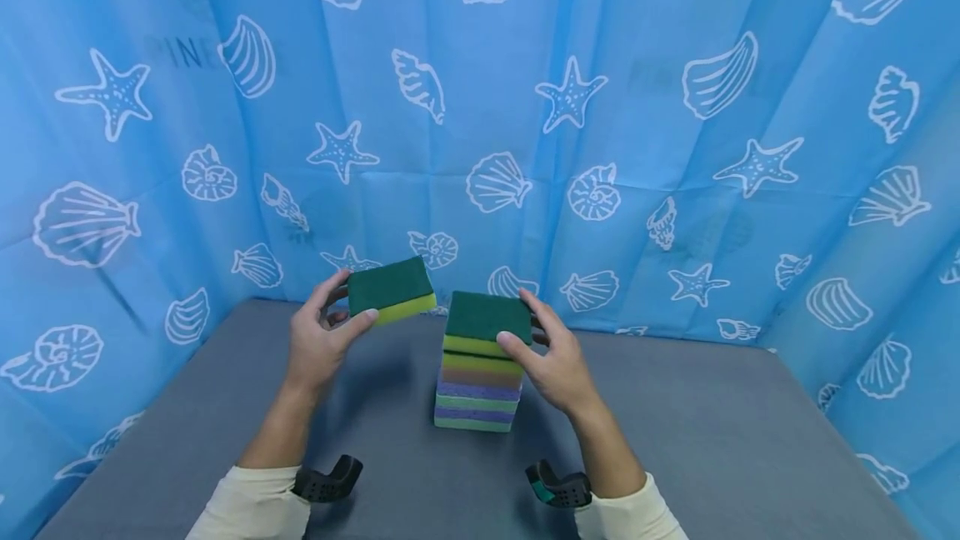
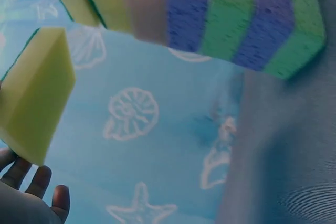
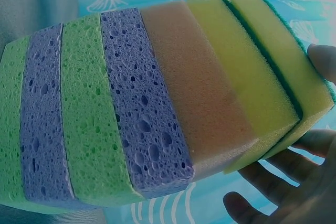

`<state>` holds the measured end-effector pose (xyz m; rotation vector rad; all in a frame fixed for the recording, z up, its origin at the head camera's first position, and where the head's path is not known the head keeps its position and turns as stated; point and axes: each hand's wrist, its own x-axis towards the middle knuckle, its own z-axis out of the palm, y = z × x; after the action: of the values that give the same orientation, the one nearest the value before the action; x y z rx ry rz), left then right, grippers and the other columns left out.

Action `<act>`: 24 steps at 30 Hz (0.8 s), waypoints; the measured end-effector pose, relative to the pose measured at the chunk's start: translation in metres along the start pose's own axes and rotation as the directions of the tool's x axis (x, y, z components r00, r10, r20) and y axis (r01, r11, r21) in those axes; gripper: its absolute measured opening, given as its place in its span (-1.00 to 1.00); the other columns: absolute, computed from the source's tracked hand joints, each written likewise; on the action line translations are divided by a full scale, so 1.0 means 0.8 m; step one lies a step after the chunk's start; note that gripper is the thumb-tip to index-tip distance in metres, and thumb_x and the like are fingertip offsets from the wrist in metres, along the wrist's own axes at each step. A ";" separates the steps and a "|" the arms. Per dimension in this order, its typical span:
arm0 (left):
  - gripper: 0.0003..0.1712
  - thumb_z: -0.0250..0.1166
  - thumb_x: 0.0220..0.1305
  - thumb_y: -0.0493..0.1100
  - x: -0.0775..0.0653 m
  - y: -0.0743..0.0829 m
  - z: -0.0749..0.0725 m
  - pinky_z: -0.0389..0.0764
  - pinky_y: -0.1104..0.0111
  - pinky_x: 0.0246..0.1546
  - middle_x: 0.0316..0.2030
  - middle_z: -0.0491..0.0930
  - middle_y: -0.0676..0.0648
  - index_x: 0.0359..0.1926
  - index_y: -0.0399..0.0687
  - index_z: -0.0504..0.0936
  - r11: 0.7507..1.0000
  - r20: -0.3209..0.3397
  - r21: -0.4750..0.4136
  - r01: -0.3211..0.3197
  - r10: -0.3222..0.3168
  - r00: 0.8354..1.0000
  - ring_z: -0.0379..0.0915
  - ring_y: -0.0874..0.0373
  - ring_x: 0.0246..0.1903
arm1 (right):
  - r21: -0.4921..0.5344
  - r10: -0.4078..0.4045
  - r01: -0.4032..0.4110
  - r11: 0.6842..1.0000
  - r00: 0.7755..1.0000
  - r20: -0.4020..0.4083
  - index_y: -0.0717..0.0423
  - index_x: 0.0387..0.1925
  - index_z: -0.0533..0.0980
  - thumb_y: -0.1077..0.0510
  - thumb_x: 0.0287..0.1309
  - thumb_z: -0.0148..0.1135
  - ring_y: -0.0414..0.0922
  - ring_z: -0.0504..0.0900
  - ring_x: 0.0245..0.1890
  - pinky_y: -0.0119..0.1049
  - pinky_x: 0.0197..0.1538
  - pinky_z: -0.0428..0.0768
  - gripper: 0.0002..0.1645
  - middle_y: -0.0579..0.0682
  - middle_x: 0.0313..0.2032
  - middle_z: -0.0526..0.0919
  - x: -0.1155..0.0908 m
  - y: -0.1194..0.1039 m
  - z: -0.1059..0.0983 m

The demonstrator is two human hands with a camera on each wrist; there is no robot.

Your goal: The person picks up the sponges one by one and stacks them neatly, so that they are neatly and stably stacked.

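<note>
My left hand [image 1: 318,342] holds a yellow scrub sponge [image 1: 388,283] with a dark green scouring side in the air, left of a stack of sponges. Thumb and fingers pinch its left end, and the green side faces up, slightly tilted. In the left wrist view its yellow foam [image 2: 42,95] shows apart from the stack. My right hand [image 1: 558,361] grips the right side of the stack's top scrub sponge [image 1: 483,317], also yellow and green. Beneath it come another yellow-green sponge [image 3: 241,66], a brownish sponge [image 3: 194,82], then alternating purple [image 3: 147,108] and green sponges [image 3: 86,108].
The stack stands on a grey table [image 1: 675,432]. Behind and at both sides hangs a blue curtain [image 1: 450,132] with white shells and starfish. Black bands [image 1: 327,482] sit on both wrists, over pale sleeves.
</note>
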<state>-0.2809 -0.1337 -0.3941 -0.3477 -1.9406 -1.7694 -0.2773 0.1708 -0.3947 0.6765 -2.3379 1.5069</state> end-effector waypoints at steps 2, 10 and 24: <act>-0.28 0.32 0.22 -0.34 0.003 0.010 0.002 0.34 0.28 -0.06 0.20 0.36 -0.15 0.39 -0.18 0.30 1.000 0.021 -0.003 -0.023 0.023 1.000 0.23 0.06 0.13 | -0.003 -0.003 0.003 1.000 1.000 -0.001 0.06 0.45 0.16 0.05 0.27 0.23 0.16 0.37 0.20 0.19 0.14 0.36 -0.20 0.15 0.30 0.31 0.000 0.000 0.000; -0.27 0.31 0.22 -0.36 0.010 0.041 0.011 0.35 0.33 -0.03 0.23 0.33 -0.14 0.40 -0.18 0.28 0.995 0.093 -0.028 -0.096 0.098 0.991 0.25 0.08 0.13 | -0.010 0.003 -0.003 1.000 1.000 -0.001 0.03 0.46 0.16 0.04 0.26 0.24 0.13 0.38 0.19 0.20 0.13 0.36 -0.20 0.13 0.31 0.31 0.002 -0.002 0.001; -0.25 0.33 0.18 -0.34 0.015 0.058 0.034 0.32 0.14 0.04 0.23 0.33 -0.14 0.39 -0.20 0.28 0.995 0.196 -0.033 -0.096 0.101 0.975 0.25 0.06 0.14 | 0.000 0.019 -0.019 1.000 1.000 0.006 -0.03 0.46 0.16 0.02 0.25 0.25 0.10 0.38 0.20 0.18 0.15 0.35 -0.19 0.07 0.31 0.31 0.002 0.000 0.000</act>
<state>-0.2731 -0.1028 -0.3490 -0.6386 -1.9996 -1.7521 -0.2790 0.1707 -0.3939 0.6621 -2.3549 1.5154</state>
